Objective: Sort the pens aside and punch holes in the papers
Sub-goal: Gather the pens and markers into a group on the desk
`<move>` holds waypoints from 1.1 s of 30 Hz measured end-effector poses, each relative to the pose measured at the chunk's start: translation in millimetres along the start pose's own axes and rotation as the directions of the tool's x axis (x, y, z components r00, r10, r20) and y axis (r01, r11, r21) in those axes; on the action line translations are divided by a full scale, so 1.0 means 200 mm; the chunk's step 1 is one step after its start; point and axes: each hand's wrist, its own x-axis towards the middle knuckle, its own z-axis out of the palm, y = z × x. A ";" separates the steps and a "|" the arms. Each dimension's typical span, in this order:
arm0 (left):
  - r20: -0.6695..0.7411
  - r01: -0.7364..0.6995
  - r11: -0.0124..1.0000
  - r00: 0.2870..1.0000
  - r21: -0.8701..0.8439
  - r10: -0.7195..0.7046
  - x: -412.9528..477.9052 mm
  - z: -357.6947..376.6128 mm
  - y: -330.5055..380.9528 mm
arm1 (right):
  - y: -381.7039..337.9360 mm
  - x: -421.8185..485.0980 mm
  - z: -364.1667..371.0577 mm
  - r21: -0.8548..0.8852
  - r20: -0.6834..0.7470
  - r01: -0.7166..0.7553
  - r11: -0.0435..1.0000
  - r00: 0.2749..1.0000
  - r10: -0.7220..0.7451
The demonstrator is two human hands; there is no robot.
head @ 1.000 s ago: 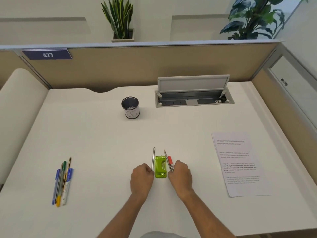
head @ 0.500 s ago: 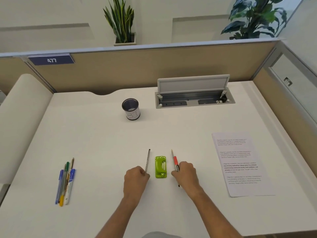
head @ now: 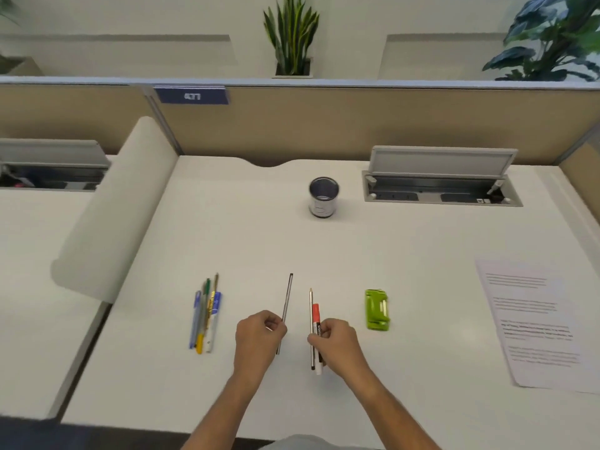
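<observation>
My left hand [head: 259, 336] pinches a thin grey pen [head: 288, 297] that points away from me. My right hand [head: 337, 345] grips a red-capped marker [head: 316, 315] together with a thin pencil-like pen [head: 311, 306]. A green hole punch [head: 377, 309] lies on the white desk to the right of my right hand, apart from it. Printed paper [head: 535, 323] lies at the right side of the desk. A bundle of several pens [head: 206, 315] lies side by side to the left of my left hand.
A dark pen cup [head: 323, 197] stands at the back centre. An open cable tray [head: 441, 186] with its raised lid sits at the back right. A curved white divider [head: 107, 216] borders the desk [head: 227, 241] on the left, a beige partition at the back.
Both hands lifted their pens away from the hole punch and moved left with them toward the pen bundle. The view has swung left, so the punch and paper now sit further right.
</observation>
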 end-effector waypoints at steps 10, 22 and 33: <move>-0.119 0.075 0.996 0.990 -0.041 -0.079 0.16 -0.52 -0.50 | -0.36 0.00 0.64 -0.009 0.058 -0.020 1.000 0.998 0.021; -0.119 0.149 0.989 0.982 0.001 -0.148 0.34 -0.74 -0.85 | -0.54 0.12 1.11 -0.116 0.029 0.019 0.993 0.999 -0.016; -0.071 0.108 0.994 0.992 0.015 -0.107 0.40 -0.71 -0.88 | -0.59 0.16 1.19 -0.185 -0.052 0.005 0.983 0.999 -0.015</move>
